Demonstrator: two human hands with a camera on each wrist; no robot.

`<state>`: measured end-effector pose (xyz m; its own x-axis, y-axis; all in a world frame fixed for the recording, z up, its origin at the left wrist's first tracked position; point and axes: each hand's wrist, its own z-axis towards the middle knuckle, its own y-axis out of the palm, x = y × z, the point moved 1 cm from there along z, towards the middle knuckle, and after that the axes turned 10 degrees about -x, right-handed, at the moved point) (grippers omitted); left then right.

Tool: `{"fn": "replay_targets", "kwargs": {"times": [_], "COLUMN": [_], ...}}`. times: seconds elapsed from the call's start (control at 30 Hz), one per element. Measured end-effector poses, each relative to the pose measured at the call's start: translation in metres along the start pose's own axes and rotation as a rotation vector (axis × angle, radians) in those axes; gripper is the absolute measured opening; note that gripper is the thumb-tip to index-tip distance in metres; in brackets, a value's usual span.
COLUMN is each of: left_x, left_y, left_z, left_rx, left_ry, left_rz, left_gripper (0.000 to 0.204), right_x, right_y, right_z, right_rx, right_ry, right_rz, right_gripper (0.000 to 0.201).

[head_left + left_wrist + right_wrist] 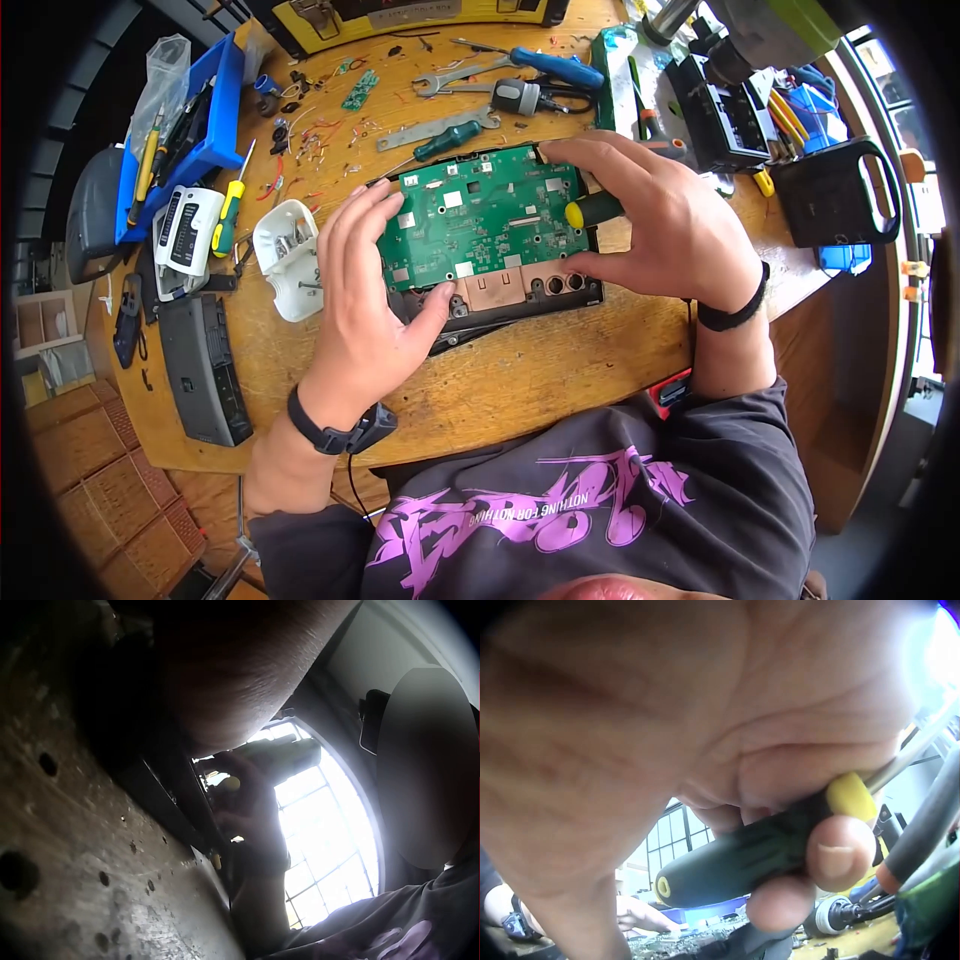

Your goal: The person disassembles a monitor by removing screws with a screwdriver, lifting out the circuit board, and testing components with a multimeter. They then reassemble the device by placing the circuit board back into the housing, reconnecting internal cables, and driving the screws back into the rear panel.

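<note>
Wooden table [480, 385] underneath. Left hand [360, 320] grips the circuit board [485, 235]; right hand [685, 225] grips a screwdriver [600, 208], likely palmed to free its thumb [602, 266].

A green circuit board [490, 215] with a coppery plate [497, 287] is lying in a black casing [580, 300] on the worktop [500, 390]; a green-and-yellow screwdriver [597, 209] is sitting in the right hand [680, 220].

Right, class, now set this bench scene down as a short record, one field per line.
surface: wooden table
centre: green circuit board on black housing
left hand: grips board's left side
right hand: holds yellow-ended screwdriver, fingertips at board's right side
beyond board: wrench, blue-handled screwdriver
left of board: blue tray, white container
</note>
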<state>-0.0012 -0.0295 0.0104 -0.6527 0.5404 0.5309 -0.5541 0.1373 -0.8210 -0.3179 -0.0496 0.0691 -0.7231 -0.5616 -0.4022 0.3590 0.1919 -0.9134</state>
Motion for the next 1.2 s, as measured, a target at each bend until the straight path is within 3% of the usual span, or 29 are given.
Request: {"fn": "replay_targets", "kwargs": {"times": [0.57,1.2], "left_x": [-0.003,-0.018], "left_y": [0.000,-0.003], "left_z": [0.000,-0.002], "left_rx": [0.061,0.062], "left_ry": [0.050,0.100], "left_rz": [-0.083,-0.170], "left_gripper": [0.089,0.080], "right_x": [0.005,0.019], "right_y": [0.006,0.000], "right_z": [0.004,0.003], "right_rx": [0.034,0.101], "right_ry": [-0.075,-0.117], "right_rz": [0.075,0.247], "right_gripper": [0.083,0.094]}}
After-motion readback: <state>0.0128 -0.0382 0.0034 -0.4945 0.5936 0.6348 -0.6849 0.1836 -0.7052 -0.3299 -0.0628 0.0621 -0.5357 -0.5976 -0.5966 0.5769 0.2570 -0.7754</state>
